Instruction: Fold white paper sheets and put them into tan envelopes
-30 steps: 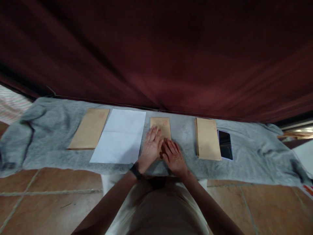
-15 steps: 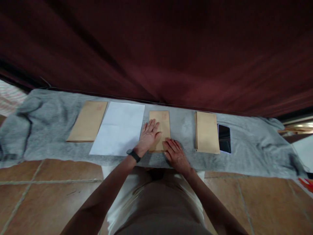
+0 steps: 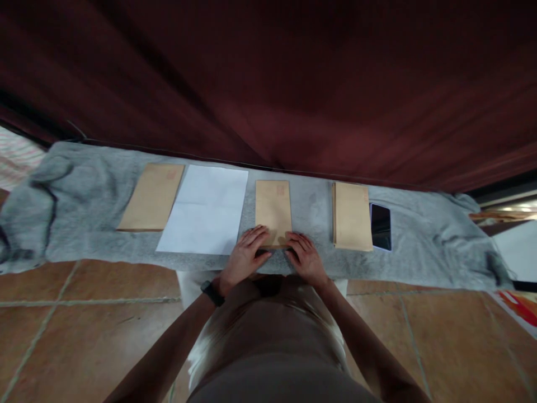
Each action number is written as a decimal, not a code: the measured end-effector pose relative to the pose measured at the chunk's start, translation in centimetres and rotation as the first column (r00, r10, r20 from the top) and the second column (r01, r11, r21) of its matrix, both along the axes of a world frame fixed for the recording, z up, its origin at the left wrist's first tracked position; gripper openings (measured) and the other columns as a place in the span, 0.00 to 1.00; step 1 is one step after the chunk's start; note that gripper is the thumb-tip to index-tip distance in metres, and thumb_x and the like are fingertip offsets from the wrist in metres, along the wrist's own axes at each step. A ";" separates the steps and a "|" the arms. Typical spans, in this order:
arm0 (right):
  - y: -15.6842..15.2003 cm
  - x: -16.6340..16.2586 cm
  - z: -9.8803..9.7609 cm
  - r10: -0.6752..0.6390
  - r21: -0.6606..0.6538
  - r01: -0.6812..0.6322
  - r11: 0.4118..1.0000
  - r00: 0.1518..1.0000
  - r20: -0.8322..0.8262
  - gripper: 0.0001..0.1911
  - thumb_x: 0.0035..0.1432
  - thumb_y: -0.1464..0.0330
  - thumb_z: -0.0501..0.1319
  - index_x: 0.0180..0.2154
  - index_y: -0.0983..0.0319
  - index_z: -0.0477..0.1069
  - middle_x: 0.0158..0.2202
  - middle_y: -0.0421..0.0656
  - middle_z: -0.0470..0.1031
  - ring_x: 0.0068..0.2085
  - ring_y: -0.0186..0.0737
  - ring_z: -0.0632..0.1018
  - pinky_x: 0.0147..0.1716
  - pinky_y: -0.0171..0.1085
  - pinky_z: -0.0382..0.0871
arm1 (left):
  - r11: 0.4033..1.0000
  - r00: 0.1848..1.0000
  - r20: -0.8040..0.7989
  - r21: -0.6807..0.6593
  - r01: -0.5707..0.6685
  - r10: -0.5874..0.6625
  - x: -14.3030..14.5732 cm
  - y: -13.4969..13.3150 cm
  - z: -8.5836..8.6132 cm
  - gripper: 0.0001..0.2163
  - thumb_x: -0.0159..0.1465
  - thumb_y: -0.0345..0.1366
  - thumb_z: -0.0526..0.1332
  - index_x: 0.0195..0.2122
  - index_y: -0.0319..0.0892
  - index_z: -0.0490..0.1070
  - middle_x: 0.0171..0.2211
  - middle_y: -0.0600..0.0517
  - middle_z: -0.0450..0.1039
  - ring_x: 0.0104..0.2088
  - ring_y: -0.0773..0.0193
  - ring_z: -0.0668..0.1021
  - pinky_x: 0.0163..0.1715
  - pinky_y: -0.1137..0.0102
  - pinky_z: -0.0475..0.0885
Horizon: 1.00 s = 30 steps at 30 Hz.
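A brown envelope (image 3: pixel 273 208) lies flat on the grey cloth (image 3: pixel 84 179) straight ahead of me. My left hand (image 3: pixel 244 258) and my right hand (image 3: pixel 306 258) rest at its near edge, fingertips touching its two near corners. The fingers of both hands are bent and slightly spread, lying on the paper without lifting it. A dark band sits on my left wrist. Left of the envelope lies a white sheet of paper (image 3: pixel 205 210).
Another brown envelope (image 3: pixel 152 197) lies at the far left of the row. A stack of brown envelopes (image 3: pixel 351 215) and a dark phone (image 3: pixel 380 225) lie to the right. A dark red curtain (image 3: pixel 268 84) hangs behind the cloth. Brown floor tiles (image 3: pixel 84 324) surround me.
Both hands slid back toward me along the envelope, from lying over its middle to resting at its near edge. The view shifted slightly.
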State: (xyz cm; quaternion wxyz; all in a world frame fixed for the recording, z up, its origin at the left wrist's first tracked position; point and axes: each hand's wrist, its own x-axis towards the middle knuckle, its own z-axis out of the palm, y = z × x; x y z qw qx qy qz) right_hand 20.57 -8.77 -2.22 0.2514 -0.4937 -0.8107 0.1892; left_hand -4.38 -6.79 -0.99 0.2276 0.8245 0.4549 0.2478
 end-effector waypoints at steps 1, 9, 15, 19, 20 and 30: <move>0.0 0.0 0.1 -0.006 -0.005 0.006 1.000 1.000 -0.008 0.17 0.71 0.66 0.54 0.56 0.59 0.72 0.63 0.48 0.71 0.65 0.46 0.70 0.66 0.53 0.62 | 1.000 0.999 0.029 -0.003 -0.013 0.013 0.2 0.0 0.0 0.23 0.68 0.42 0.62 0.64 0.45 0.65 0.65 0.43 0.67 0.68 0.52 0.66 0.68 0.50 0.62; 0.5 -0.3 -0.3 -0.157 -0.021 0.157 0.987 0.987 -0.009 0.23 0.69 0.66 0.54 0.63 0.61 0.66 0.65 0.50 0.68 0.66 0.47 0.68 0.64 0.51 0.65 | 0.986 0.986 -0.001 -0.020 -0.167 0.167 0.7 0.4 -0.9 0.21 0.70 0.36 0.58 0.63 0.41 0.64 0.68 0.40 0.61 0.68 0.53 0.66 0.66 0.56 0.66; 1.0 -0.6 0.1 -0.130 -0.006 0.132 0.991 0.982 0.137 0.24 0.69 0.68 0.55 0.64 0.64 0.65 0.65 0.51 0.68 0.64 0.50 0.69 0.64 0.50 0.63 | 0.996 0.947 -0.312 0.066 -0.061 0.078 0.9 1.1 0.4 0.18 0.71 0.39 0.58 0.60 0.39 0.68 0.64 0.39 0.68 0.66 0.51 0.68 0.66 0.56 0.64; 1.5 -0.4 0.9 -0.097 -0.025 0.106 0.994 0.964 0.249 0.24 0.70 0.66 0.55 0.65 0.62 0.65 0.65 0.51 0.68 0.62 0.52 0.70 0.63 0.52 0.63 | 0.997 0.902 -0.430 0.076 -0.012 0.044 1.2 1.2 1.1 0.16 0.72 0.35 0.55 0.59 0.38 0.68 0.62 0.38 0.69 0.65 0.50 0.69 0.64 0.56 0.65; 1.6 -0.3 1.0 -0.087 -0.026 0.098 0.995 0.959 0.269 0.24 0.70 0.66 0.56 0.65 0.61 0.65 0.65 0.51 0.68 0.62 0.52 0.70 0.63 0.52 0.62 | 0.997 0.894 -0.447 0.076 -0.002 0.036 1.3 1.2 1.2 0.16 0.72 0.34 0.54 0.58 0.38 0.68 0.61 0.38 0.70 0.64 0.49 0.69 0.64 0.55 0.66; 2.2 0.2 1.7 -0.019 -0.011 0.024 1.000 0.942 0.334 0.22 0.71 0.64 0.55 0.64 0.59 0.67 0.67 0.49 0.67 0.61 0.52 0.72 0.61 0.52 0.63 | 0.994 0.895 -0.443 0.071 0.081 -0.041 1.5 1.2 1.5 0.19 0.65 0.21 0.49 0.52 0.39 0.69 0.55 0.36 0.72 0.61 0.48 0.72 0.60 0.53 0.69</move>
